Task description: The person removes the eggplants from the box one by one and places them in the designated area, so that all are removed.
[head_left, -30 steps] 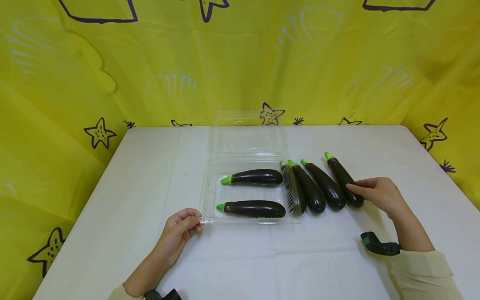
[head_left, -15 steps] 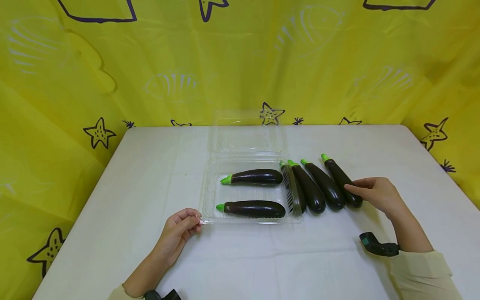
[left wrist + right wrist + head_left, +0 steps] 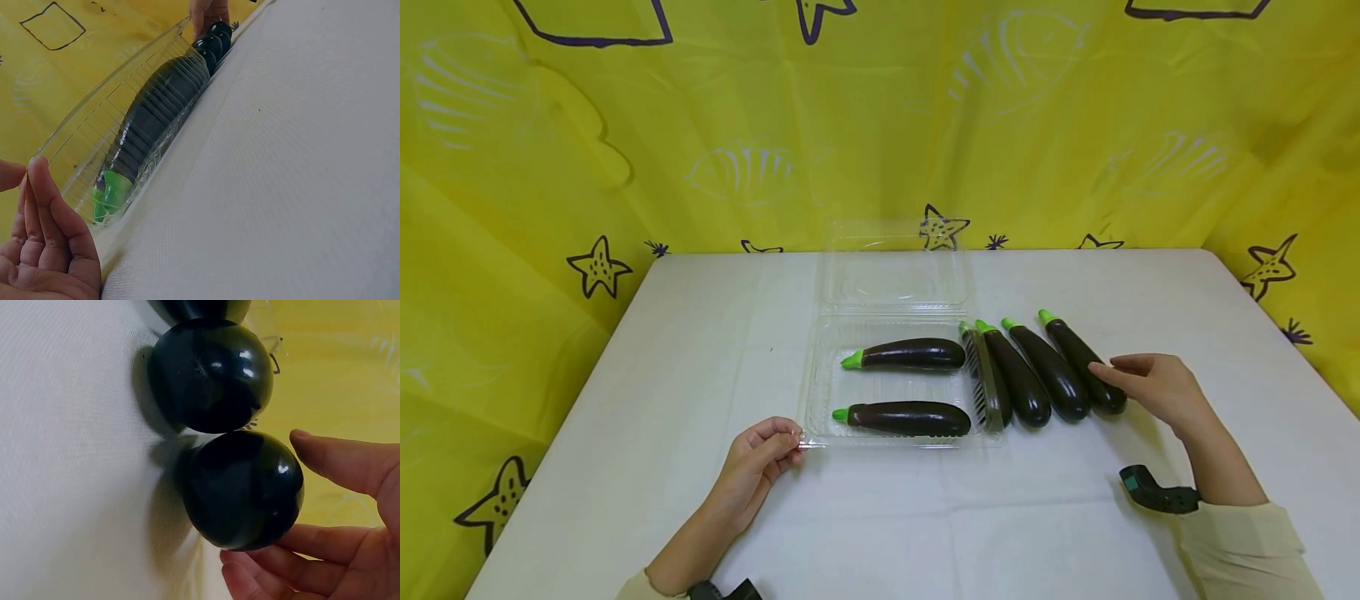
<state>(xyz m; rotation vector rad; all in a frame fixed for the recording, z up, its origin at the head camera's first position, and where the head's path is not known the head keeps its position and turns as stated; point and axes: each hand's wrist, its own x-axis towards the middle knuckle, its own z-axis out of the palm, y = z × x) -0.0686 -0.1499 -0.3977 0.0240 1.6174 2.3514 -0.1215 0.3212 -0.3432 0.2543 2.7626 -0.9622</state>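
At the front left corner of a clear plastic clamshell box (image 3: 898, 443), my left hand (image 3: 763, 458) pinches the rim between thumb and fingers, as the left wrist view also shows. Two dark eggplants, a rear one (image 3: 913, 354) and a front one (image 3: 910, 418), lie crosswise inside, green stem ends to the left. Beside the box, several more lie slanted in a row, one partly behind its right wall. My right hand (image 3: 1157, 387) is around the blunt end of the rightmost eggplant (image 3: 244, 494), thumb on one side and fingers curled against the other.
The box's lid (image 3: 895, 279) stands open at the back, its top overlapping the yellow printed curtain (image 3: 880, 125) in the head view. A white cloth (image 3: 880, 517) covers the table. The neighbouring eggplant (image 3: 1052, 375) lies right against the held one.
The rightmost eggplant has shifted slightly left, its stem end swinging nearer the row, with my right hand moving along. My left hand and the box have kept their place.
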